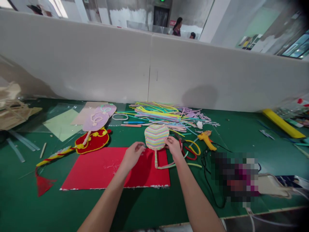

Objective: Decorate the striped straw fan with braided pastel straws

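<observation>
A round striped fan in pastel colours, with a wrapped handle, is above the right part of a red board. The fingers of my right hand pinch the fan's right edge. To the left of the fan, my left hand has its fingers curled, thumb near the fingertips; whether something small is between them cannot be made out. From the handle's lower end a pale green strip runs right, under my right wrist. Red-handled scissors lie just right of my right hand.
Many coloured pipe cleaners are piled behind the fan. A yellow glue gun with a black cable lies at the right. On the left are a red and yellow fan, a purple fan and green paper. A white partition stands behind.
</observation>
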The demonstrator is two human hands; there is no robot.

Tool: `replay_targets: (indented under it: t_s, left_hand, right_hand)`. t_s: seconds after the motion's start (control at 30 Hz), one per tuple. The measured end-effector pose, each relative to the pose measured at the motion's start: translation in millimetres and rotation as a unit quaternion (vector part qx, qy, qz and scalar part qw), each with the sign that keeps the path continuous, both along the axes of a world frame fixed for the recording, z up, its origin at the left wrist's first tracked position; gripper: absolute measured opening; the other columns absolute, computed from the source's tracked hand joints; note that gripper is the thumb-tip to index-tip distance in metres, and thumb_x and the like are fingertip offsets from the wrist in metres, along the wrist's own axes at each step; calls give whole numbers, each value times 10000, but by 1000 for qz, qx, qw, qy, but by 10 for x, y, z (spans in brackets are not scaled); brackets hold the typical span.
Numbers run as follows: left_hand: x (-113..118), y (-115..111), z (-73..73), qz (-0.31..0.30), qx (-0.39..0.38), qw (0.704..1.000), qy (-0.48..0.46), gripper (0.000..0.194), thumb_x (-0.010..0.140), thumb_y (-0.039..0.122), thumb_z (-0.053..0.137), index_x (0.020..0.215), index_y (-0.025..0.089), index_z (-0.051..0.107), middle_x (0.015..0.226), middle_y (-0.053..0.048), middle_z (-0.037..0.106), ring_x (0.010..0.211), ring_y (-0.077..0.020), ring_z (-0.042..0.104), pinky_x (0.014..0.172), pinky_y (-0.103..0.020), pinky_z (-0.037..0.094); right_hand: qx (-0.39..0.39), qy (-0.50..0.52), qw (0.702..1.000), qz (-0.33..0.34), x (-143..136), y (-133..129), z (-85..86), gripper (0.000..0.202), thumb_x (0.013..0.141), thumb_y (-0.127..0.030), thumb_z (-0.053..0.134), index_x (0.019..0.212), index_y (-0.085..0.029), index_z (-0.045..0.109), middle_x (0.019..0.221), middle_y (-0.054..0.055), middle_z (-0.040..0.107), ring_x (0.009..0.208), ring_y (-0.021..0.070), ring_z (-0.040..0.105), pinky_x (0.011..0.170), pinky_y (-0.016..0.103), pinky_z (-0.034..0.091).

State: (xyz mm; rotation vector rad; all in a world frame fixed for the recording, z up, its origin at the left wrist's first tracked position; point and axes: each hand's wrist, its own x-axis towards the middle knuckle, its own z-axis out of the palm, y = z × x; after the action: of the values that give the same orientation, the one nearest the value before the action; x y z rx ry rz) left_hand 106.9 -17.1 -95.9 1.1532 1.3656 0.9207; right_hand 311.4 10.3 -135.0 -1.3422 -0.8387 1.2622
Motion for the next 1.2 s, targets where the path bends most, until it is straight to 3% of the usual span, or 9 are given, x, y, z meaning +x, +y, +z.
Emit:
replay_targets:
  t_s: [0.13, 0.33, 0.5, 0.67, 0.77, 0.83, 0.9, 1.07, 1.2]
  left_hand:
    - [177, 112, -89, 102, 24, 991, -87, 488, 640, 380, 669, 1045, 154, 517, 1049, -125, 620, 985, -222, 579, 850, -349, 444]
    - [302, 96, -125, 36, -25, 976, -212, 452, 635, 413, 680, 963, 120, 577, 972, -87, 655, 873, -217, 608, 754, -333, 491]
    - [260, 77, -163, 70, -17, 963, -260, 414, 642, 380, 685, 965, 133, 603, 966, -71, 664, 835, -189, 615, 731, -297, 491]
    - [200, 102, -161, 126, 5, 942, -311, 420, 626, 351, 704, 990, 160, 611, 1004, -64, 655, 848, -184, 618, 714, -279, 492]
    - [182, 122, -140, 152, 9, 928, -341, 394, 621, 325, 715, 969, 165, 621, 965, -46, 667, 805, -149, 625, 685, -233, 494]
    - [185, 130, -130, 165, 3, 918, -359, 369, 615, 305, 724, 942, 164, 626, 924, -32, 676, 761, -125, 628, 645, -194, 493]
    - [194, 129, -125, 165, 0, 909, -382, 343, 620, 283, 725, 926, 164, 625, 898, -22, 681, 736, -110, 630, 624, -168, 490]
    - [225, 82, -109, 142, -10, 889, -436, 279, 649, 274, 709, 893, 171, 622, 913, -22, 685, 771, -111, 636, 681, -165, 494]
    - [271, 29, -121, 68, -12, 903, -424, 325, 679, 306, 683, 968, 180, 607, 1026, -55, 657, 919, -165, 614, 786, -221, 480]
  right_hand:
    - [64, 21, 998, 20, -16, -49, 51, 347, 636, -413, 665, 870, -170, 587, 795, 46, 681, 735, 185, 621, 651, 297, 500]
    - [96, 55, 993, 45, -75, -107, 127, 325, 693, -376, 637, 946, -179, 591, 896, 62, 676, 810, 192, 621, 748, 328, 488]
    - [92, -9, 996, 1, -92, -77, 137, 354, 709, -403, 608, 964, -159, 607, 979, 83, 653, 902, 206, 595, 786, 335, 477]
    - [112, -88, 987, -75, -12, -298, 460, 300, 752, -452, 543, 774, -160, 611, 714, 33, 629, 649, 142, 583, 553, 246, 478]
    - [42, -57, 990, 125, 5, -645, 668, 337, 769, -450, 528, 628, -153, 599, 560, 6, 578, 495, 108, 533, 451, 217, 426]
    - [-30, -23, 957, 287, -21, -885, 688, 340, 770, -438, 536, 655, -133, 631, 608, 33, 614, 519, 114, 564, 470, 220, 433]
    - [-107, 17, 925, 364, -79, -1070, 609, 360, 765, -456, 536, 753, -116, 651, 666, 68, 646, 572, 139, 602, 471, 223, 442]
    - [-78, 145, 976, 145, -322, -1211, 377, 564, 757, -426, 580, 1239, -190, 406, 883, 93, 663, 729, 160, 631, 541, 247, 499]
    - [-14, 184, 981, 52, -474, -1139, 436, 670, 792, -394, 550, 1355, -224, 229, 902, 85, 662, 738, 174, 633, 560, 278, 518]
